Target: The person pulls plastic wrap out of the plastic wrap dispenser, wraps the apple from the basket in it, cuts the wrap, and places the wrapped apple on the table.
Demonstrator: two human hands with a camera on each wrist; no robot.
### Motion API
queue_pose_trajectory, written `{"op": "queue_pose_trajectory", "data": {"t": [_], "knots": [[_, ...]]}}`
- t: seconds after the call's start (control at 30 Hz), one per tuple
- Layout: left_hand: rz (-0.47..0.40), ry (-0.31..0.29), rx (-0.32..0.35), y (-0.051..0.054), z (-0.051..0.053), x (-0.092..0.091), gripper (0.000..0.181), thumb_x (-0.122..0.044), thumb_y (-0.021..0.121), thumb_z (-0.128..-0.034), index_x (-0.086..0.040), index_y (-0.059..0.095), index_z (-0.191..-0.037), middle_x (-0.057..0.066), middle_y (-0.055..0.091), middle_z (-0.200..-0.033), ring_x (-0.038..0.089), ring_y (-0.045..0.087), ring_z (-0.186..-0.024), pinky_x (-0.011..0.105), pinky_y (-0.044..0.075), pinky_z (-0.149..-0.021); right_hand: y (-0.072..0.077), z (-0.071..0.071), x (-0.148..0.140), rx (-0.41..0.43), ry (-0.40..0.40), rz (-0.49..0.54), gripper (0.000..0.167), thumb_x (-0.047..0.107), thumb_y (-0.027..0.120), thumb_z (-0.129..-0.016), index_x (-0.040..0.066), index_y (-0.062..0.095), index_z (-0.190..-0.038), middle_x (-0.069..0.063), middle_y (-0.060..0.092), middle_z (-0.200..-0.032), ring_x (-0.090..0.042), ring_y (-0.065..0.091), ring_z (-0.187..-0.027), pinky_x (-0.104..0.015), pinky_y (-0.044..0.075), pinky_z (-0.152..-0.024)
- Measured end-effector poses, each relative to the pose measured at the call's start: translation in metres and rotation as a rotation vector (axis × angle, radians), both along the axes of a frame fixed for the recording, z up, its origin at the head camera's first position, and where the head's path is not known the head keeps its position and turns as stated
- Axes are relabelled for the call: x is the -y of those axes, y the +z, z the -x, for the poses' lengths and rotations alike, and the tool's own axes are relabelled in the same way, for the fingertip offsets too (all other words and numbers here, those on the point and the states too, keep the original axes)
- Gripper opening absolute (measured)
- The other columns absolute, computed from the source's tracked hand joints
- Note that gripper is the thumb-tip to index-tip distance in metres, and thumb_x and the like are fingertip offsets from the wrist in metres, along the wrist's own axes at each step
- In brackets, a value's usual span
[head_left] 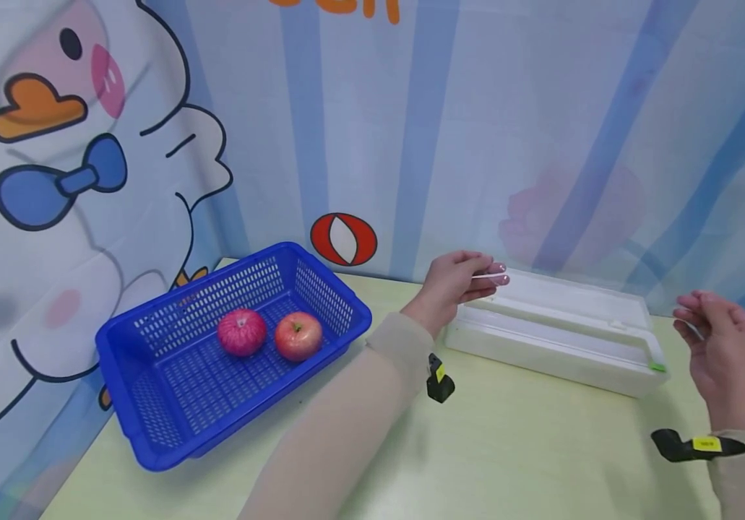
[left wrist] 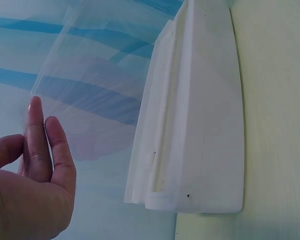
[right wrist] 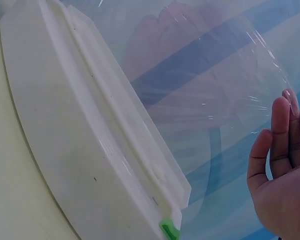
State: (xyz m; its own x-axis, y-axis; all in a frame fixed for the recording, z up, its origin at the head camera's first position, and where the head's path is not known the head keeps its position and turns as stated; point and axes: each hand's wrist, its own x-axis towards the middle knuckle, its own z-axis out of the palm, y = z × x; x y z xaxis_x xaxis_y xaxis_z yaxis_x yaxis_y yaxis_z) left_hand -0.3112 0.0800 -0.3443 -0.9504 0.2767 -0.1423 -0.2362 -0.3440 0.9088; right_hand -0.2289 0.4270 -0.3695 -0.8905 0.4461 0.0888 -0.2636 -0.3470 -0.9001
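A sheet of clear film (right wrist: 215, 85) stretches between the two raised hands, above a long white box (head_left: 541, 354) whose lid stands open at the back. The left hand (head_left: 457, 282) pinches one edge of the film between thumb and fingers, over the box's left end. To the right of the box, the right hand (head_left: 730, 347) pinches the other side of the film. In the left wrist view the left hand (left wrist: 37, 175) is beside the box (left wrist: 210, 125), not touching it. A green piece (right wrist: 169, 229) sits at the box's right end.
On the left of the table (head_left: 509, 448) stands a blue plastic basket (head_left: 235, 412) holding a dark pink round object (head_left: 241, 332) and a red apple (head_left: 298, 336). A printed cloth backdrop (head_left: 359, 130) hangs directly behind the table.
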Motion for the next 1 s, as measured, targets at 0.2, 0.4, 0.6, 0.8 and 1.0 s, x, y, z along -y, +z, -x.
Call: {"op": "queue_pose_trajectory", "data": {"t": [0.2,0.4,0.6,0.8,1.0], "knots": [[-0.007,-0.01,-0.013,0.012,0.0,0.002,0.013,-0.012,0.067,-0.1065,-0.003,0.071,-0.116,0.01,0.082,-0.106,0.028,0.079,-0.105,0.034,0.064,-0.088,0.011,-0.002,0.001,-0.016,-0.008,-0.026,0.018,0.022,0.067,-0.106,0.009,0.069,-0.119,0.001,0.074,-0.105,-0.009,0.071,-0.085,-0.015,0.058,-0.078],[-0.013,-0.013,-0.025,0.026,-0.001,0.005,0.02,-0.012,0.067,-0.1063,0.0,0.07,-0.123,0.009,0.082,-0.103,0.029,0.079,-0.106,0.035,0.064,-0.087,0.022,-0.001,0.0,-0.059,-0.01,-0.066,0.019,0.022,0.065,-0.107,0.008,0.069,-0.12,0.001,0.074,-0.105,-0.01,0.07,-0.086,-0.015,0.057,-0.077],[-0.035,-0.029,-0.036,0.039,0.002,0.006,0.017,-0.012,0.066,-0.1068,-0.002,0.07,-0.119,0.009,0.081,-0.104,0.029,0.078,-0.108,0.034,0.064,-0.086,0.031,0.001,-0.002,-0.128,-0.008,-0.056,0.02,0.02,0.066,-0.106,0.005,0.07,-0.119,-0.001,0.076,-0.103,-0.011,0.071,-0.086,-0.015,0.057,-0.078],[-0.033,-0.036,-0.055,0.049,0.003,0.006,0.014,-0.012,0.066,-0.1069,-0.004,0.07,-0.117,0.01,0.081,-0.105,0.029,0.078,-0.108,0.035,0.064,-0.086,0.037,0.004,-0.002,-0.21,0.001,-0.077,0.017,0.016,0.065,-0.107,0.003,0.068,-0.117,-0.003,0.076,-0.099,-0.011,0.07,-0.084,-0.015,0.055,-0.078],[-0.021,-0.041,-0.064,0.06,0.004,0.007,0.021,-0.013,0.068,-0.1062,-0.001,0.069,-0.124,0.01,0.081,-0.105,0.027,0.079,-0.103,0.034,0.064,-0.085,0.045,0.006,0.0,-0.256,-0.023,-0.065,0.018,0.015,0.067,-0.106,0.0,0.069,-0.116,-0.005,0.077,-0.098,-0.013,0.07,-0.081,-0.016,0.054,-0.078]]}}
